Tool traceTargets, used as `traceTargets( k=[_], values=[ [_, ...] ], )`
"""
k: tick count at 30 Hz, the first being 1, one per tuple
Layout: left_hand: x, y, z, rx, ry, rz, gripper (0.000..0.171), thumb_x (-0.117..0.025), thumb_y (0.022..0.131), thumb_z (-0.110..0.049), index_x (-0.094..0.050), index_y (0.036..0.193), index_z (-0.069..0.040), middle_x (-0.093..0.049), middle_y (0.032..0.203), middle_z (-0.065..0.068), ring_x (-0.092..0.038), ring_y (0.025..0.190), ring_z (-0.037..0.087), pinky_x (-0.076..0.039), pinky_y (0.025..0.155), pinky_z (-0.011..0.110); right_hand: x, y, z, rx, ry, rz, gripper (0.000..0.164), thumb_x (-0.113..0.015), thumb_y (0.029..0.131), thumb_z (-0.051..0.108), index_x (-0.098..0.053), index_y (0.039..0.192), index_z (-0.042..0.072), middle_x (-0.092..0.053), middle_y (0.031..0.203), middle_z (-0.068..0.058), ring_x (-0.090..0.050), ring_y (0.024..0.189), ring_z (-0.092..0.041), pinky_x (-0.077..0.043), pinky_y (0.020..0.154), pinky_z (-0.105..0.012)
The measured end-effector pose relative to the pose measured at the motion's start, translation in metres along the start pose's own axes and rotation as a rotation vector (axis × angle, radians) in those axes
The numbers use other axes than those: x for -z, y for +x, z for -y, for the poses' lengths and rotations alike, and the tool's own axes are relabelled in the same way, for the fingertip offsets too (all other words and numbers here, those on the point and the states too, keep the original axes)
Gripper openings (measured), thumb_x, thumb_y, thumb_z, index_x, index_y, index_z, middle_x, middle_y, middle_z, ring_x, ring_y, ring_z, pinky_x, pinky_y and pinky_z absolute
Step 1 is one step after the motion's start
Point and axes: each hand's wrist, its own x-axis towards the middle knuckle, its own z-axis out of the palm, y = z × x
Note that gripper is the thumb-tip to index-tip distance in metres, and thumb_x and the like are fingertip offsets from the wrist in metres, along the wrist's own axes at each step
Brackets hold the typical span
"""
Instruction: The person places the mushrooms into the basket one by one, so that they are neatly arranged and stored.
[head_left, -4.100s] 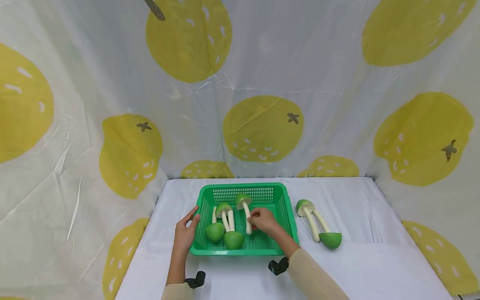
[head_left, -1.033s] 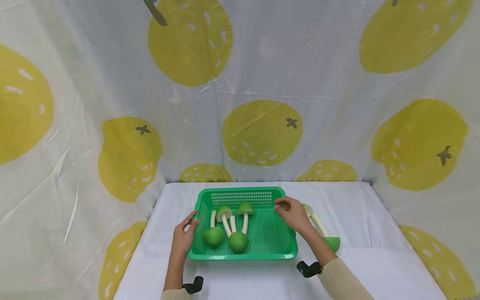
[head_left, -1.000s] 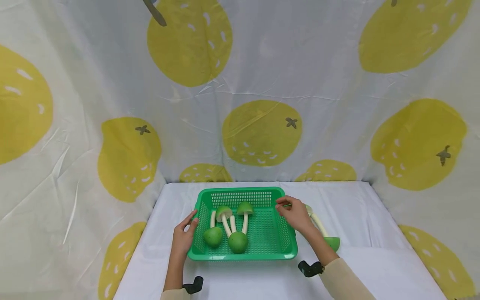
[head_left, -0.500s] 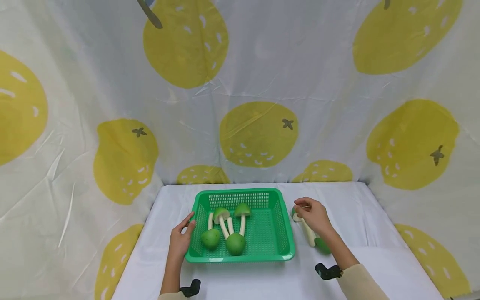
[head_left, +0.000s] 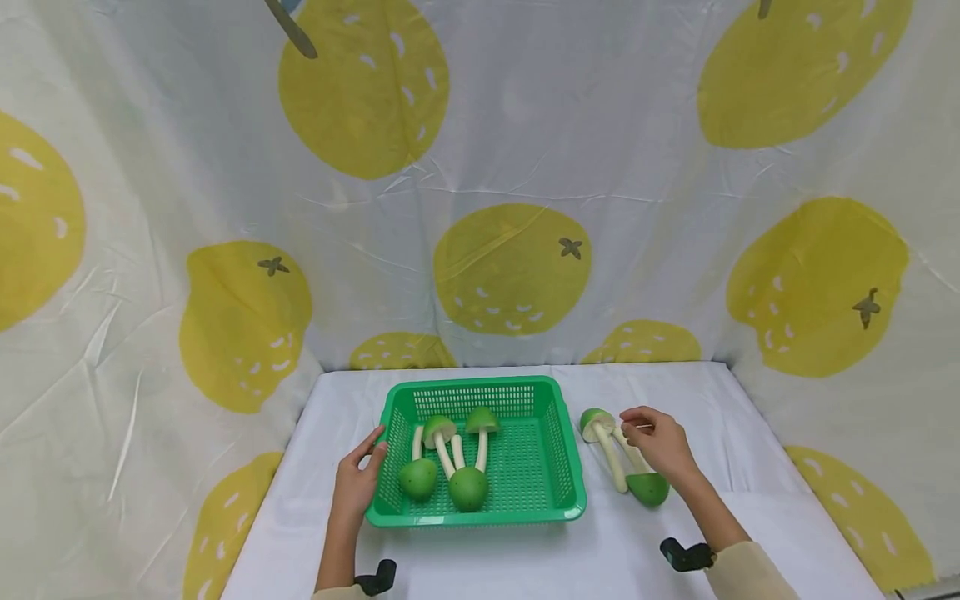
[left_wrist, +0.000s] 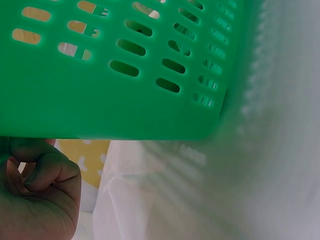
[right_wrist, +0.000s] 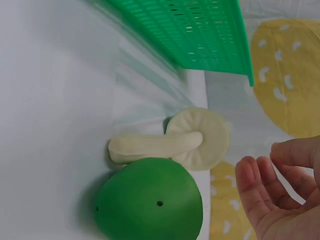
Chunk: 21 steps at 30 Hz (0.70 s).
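My left hand (head_left: 355, 482) holds the left rim of a green perforated plastic basket (head_left: 543, 518); in the left wrist view its curled thumb and fingers meet the rim. Several toy mushrooms with green caps and pale stems lie in the basket's left half, among them one mushroom (head_left: 468, 489) with its cap toward me. Right of the basket, two more lie side by side: one mushroom (head_left: 609, 454) has its cap at the back, the other mushroom (head_left: 647, 490) its cap in front. Over the latter's stem hovers my right hand (head_left: 662, 446), fingers loosely bent, nothing between them.
A white cloth (head_left: 510, 562) covers the table. Behind and at both sides hangs a pale curtain (head_left: 645, 275) printed with yellow lemons. A black wrist camera (head_left: 684, 554) sits on the right wrist, another black camera (head_left: 375, 577) on the left.
My right hand let go of a mushroom in the basket, which now lies beside the others. It then moved right, out over the two mushrooms on the table. The left hand stays at the rim.
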Motion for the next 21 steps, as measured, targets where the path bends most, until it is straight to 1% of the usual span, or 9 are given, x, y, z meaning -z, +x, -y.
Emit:
traceTargets(
  k=[4,7,11,16,18,21],
  values=[
    [0.000,-0.001,-0.001,-0.011,-0.023,0.000,0.041,-0.060,0.105,-0.040,-0.061,0.145,-0.031,-0.063,0.117,0.012,-0.053,0.131,0.031,-0.041,0.101,0.051,0.003,0.000,-0.012,0.003,-0.019,-0.014,0.027,-0.062,0.102,0.014,-0.068,0.123,0.000,-0.072,0.110,-0.017,-0.075,0.094,-0.028,-0.057,0.076,-0.030],
    [0.000,-0.002,-0.001,-0.023,-0.029,-0.002,0.042,-0.060,0.105,-0.040,-0.062,0.145,-0.028,-0.063,0.116,0.013,-0.053,0.131,0.031,-0.040,0.102,0.053,0.005,0.001,-0.021,0.000,-0.038,-0.023,0.028,-0.062,0.101,0.013,-0.068,0.123,-0.003,-0.072,0.109,-0.018,-0.075,0.093,-0.028,-0.058,0.075,-0.031],
    [-0.002,-0.002,-0.001,-0.027,-0.021,-0.012,0.042,-0.061,0.104,-0.040,-0.063,0.144,-0.028,-0.064,0.115,0.012,-0.053,0.130,0.030,-0.041,0.101,0.050,0.007,0.002,-0.032,-0.023,-0.076,-0.020,0.030,-0.062,0.101,0.014,-0.067,0.125,-0.004,-0.072,0.109,-0.018,-0.074,0.094,-0.027,-0.055,0.074,-0.031],
    [-0.002,-0.001,-0.001,-0.022,-0.016,-0.015,0.041,-0.061,0.104,-0.041,-0.063,0.143,-0.029,-0.064,0.115,0.011,-0.054,0.128,0.029,-0.041,0.098,0.047,0.006,0.003,-0.045,-0.072,-0.090,0.001,0.033,-0.063,0.100,0.016,-0.066,0.125,-0.005,-0.071,0.109,-0.019,-0.071,0.096,-0.030,-0.055,0.074,-0.033],
    [-0.001,0.000,0.000,-0.019,-0.016,-0.010,0.041,-0.062,0.104,-0.041,-0.063,0.143,-0.030,-0.064,0.115,0.011,-0.054,0.130,0.029,-0.041,0.100,0.048,0.004,0.004,-0.050,-0.102,-0.087,0.006,0.034,-0.064,0.100,0.017,-0.067,0.125,-0.005,-0.071,0.109,-0.018,-0.070,0.097,-0.030,-0.055,0.074,-0.030],
    [0.000,0.000,-0.001,-0.017,-0.022,-0.005,0.041,-0.062,0.104,-0.041,-0.063,0.143,-0.030,-0.063,0.116,0.012,-0.051,0.134,0.029,-0.039,0.103,0.051,0.001,0.006,-0.057,-0.123,-0.078,0.020,0.036,-0.065,0.099,0.019,-0.066,0.125,-0.006,-0.070,0.109,-0.019,-0.069,0.099,-0.030,-0.054,0.072,-0.027]
  ],
)
